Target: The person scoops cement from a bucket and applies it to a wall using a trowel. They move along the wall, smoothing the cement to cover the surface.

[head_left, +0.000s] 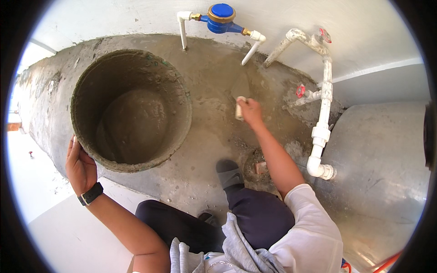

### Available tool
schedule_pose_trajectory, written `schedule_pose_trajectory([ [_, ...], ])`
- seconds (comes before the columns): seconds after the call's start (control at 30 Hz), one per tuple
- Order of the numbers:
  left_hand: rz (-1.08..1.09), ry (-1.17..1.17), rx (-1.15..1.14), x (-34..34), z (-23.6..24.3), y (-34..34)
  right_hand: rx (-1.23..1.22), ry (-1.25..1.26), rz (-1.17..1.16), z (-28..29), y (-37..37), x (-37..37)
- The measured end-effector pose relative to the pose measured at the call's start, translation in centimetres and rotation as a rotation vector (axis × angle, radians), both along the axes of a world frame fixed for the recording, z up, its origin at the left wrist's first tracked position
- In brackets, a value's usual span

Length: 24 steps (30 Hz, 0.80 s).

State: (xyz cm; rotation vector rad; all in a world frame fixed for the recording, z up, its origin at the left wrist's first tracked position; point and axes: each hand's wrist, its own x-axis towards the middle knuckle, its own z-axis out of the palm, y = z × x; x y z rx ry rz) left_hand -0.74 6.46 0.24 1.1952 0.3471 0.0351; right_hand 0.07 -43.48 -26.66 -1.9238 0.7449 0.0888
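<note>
A large round bucket (132, 167), caked with grey mortar, stands at the left with wet mortar (136, 123) in its bottom. My left hand (81, 166), wearing a dark watch, is curled against its near-left rim and outer side. Out on the wet cement floor (205, 113), my right hand (250, 111) is closed round the pale handle of a trowel (240, 108). Its blade lies low over the wet surface towards the wall, coated in the same grey and hard to pick out.
A blue water meter (221, 19) on white pipes stands by the far wall. Right of my hand rises a white pipe (326, 104) with red valve handles (301, 91). A big metal tank (382, 150) lies at the right. A brick piece (261, 168) sits near my foot (229, 172).
</note>
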Motion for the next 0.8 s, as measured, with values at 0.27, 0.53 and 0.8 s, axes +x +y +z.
schedule_pose_trajectory([
  [0.27,0.033,0.017,0.000,-0.1,-0.1,0.4,-0.099,-0.108,0.218,-2.1,9.2,5.0],
  [0.53,-0.014,-0.005,-0.023,-0.1,-0.3,1.0,-0.081,0.026,0.069,-2.1,4.1,-0.4],
  [0.8,-0.035,-0.001,-0.026,0.1,-0.3,0.5,-0.006,-0.073,0.050,-1.0,2.9,-7.5],
])
